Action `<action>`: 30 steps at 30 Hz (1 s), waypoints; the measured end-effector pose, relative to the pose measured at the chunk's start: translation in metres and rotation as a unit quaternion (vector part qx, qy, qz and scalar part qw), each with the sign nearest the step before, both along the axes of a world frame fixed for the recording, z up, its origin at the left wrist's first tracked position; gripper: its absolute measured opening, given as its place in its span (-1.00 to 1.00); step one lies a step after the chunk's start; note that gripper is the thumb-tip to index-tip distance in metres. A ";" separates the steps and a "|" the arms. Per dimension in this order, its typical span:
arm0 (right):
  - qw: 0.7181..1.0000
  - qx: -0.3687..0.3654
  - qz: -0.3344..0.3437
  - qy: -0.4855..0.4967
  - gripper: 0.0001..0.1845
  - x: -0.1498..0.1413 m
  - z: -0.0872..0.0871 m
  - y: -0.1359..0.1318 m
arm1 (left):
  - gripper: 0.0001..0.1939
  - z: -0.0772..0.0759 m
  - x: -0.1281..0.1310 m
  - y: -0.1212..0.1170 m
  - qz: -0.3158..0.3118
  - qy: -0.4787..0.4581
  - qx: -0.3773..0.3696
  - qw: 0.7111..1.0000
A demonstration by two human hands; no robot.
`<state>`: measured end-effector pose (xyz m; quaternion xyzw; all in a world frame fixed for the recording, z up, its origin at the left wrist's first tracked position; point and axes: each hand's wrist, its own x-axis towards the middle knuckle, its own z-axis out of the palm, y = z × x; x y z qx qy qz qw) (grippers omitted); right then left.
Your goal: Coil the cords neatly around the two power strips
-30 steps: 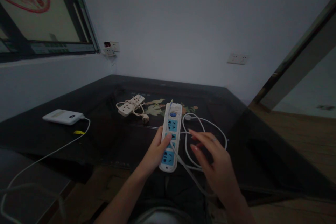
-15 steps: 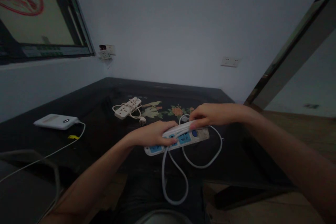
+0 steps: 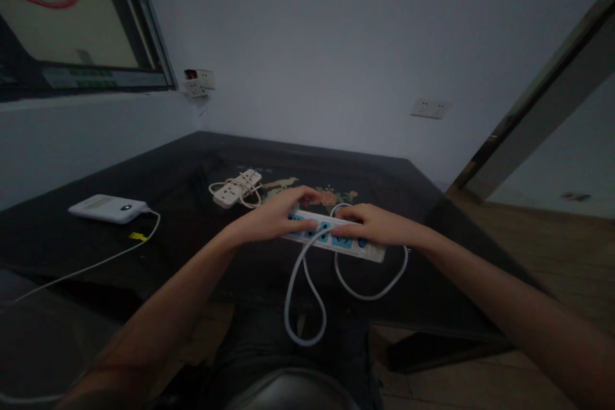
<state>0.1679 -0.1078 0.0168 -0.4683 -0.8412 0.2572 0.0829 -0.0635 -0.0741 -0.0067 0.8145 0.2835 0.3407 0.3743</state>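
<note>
A white power strip (image 3: 372,252) with blue sockets lies slanted between my hands, near the front of the black table, its right end nearer to me. My left hand (image 3: 273,216) grips its left part, thumb across the sockets and fingers over the far edge. Closed around its right part is my right hand (image 3: 377,225), the thumb pressing by the white cord (image 3: 314,339). The cord crosses the sockets and hangs in a loop over the front table edge. Another loop of it curves out on the right. The cord's plug cannot be made out.
A second white power strip (image 3: 235,189), its cord wound round it, lies farther back on the table (image 3: 307,157). At left sits a white power bank (image 3: 108,208) with a thin cable. Wall sockets (image 3: 430,108) are on the wall behind.
The strip has turned, so its right end now points toward me instead of away. The cord lengths gathered along its top have come loose, leaving one strand across it. Both hands turned with it.
</note>
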 end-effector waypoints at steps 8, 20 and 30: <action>0.986 0.030 -0.107 0.126 -0.63 0.017 -0.010 -0.010 | -0.72 -0.046 -0.013 -0.059 0.184 -0.138 -0.011 0.973; 0.981 0.085 -0.076 0.157 -0.66 0.001 -0.025 -0.032 | -0.51 -0.059 0.023 -0.050 0.096 -0.152 -0.184 0.966; 0.980 0.046 -0.068 0.182 -0.65 -0.004 -0.032 -0.035 | -0.52 -0.076 0.031 -0.044 0.024 -0.272 -0.317 0.908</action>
